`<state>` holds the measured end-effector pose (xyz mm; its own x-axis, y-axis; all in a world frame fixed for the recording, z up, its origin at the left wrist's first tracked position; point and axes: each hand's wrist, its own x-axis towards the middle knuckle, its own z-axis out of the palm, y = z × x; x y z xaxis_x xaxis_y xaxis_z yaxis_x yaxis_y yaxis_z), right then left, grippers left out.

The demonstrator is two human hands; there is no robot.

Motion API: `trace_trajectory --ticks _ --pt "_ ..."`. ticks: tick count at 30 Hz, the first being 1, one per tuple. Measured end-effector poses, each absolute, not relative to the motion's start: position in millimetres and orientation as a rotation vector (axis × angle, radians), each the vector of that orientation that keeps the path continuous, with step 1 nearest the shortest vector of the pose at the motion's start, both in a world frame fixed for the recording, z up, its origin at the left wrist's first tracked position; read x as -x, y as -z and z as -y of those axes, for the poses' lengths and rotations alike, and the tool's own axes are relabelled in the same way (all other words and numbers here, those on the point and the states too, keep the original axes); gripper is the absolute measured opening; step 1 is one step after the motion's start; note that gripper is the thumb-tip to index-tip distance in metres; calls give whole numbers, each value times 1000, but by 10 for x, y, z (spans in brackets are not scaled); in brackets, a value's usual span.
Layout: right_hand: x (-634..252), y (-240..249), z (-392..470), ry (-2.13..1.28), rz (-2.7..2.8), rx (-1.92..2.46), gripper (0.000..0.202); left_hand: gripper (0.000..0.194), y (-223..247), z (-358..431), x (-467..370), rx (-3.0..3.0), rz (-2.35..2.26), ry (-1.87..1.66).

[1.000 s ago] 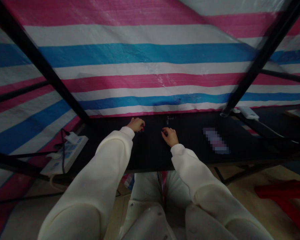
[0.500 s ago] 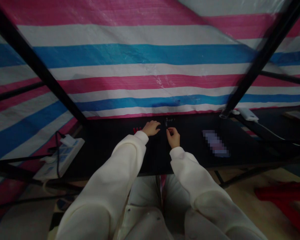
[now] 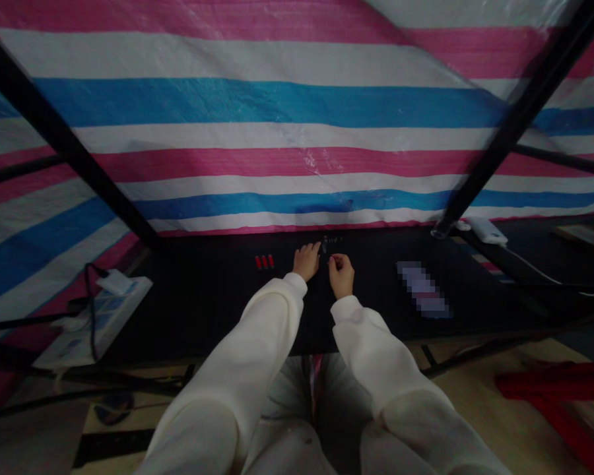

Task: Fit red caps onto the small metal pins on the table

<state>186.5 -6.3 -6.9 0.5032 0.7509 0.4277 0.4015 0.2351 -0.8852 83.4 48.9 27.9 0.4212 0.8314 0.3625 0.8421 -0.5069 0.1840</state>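
My left hand (image 3: 307, 261) is open, palm down over the black tabletop, its fingers stretched towards a few small pale pieces (image 3: 332, 240). These pieces lie in a loose row near the back edge, too small to name. Just right of it, my right hand (image 3: 342, 276) is closed in a pinch with thumb and forefinger together. Whatever it holds, if anything, is too small to make out. Three short red sticks with dark ends (image 3: 264, 262) lie side by side, left of my left hand and apart from it.
On the black table (image 3: 202, 297), a phone-like blurred object (image 3: 423, 289) lies to the right and a white power strip (image 3: 113, 316) with plugs to the left. A white charger (image 3: 488, 231) with a cable sits farther right. Black frame poles (image 3: 499, 125) and a striped sheet (image 3: 277, 105) stand behind.
My left hand has moved right, away from the red sticks, which now show fully. My right hand stays pinched at nearly the same place. The view has shifted slightly.
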Motion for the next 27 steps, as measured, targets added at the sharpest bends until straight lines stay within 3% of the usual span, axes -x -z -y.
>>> trace_trajectory --ticks 6,11,18,23,27 --pt "-1867 59 82 -125 1361 1632 26 16 -230 -522 -809 2633 1587 956" --pt "-1833 68 80 -126 1564 1825 36 9 -114 -348 -658 2640 1683 1507" --pt "-1710 66 4 -152 1755 2063 49 19 -31 -39 -326 2443 1846 2202" --pt "-1704 86 -139 -206 1752 2090 52 23 60 50 -166 2410 1946 2411" --pt "-1723 132 -224 -197 1725 2017 53 23 93 83 -101 2406 1950 2379"
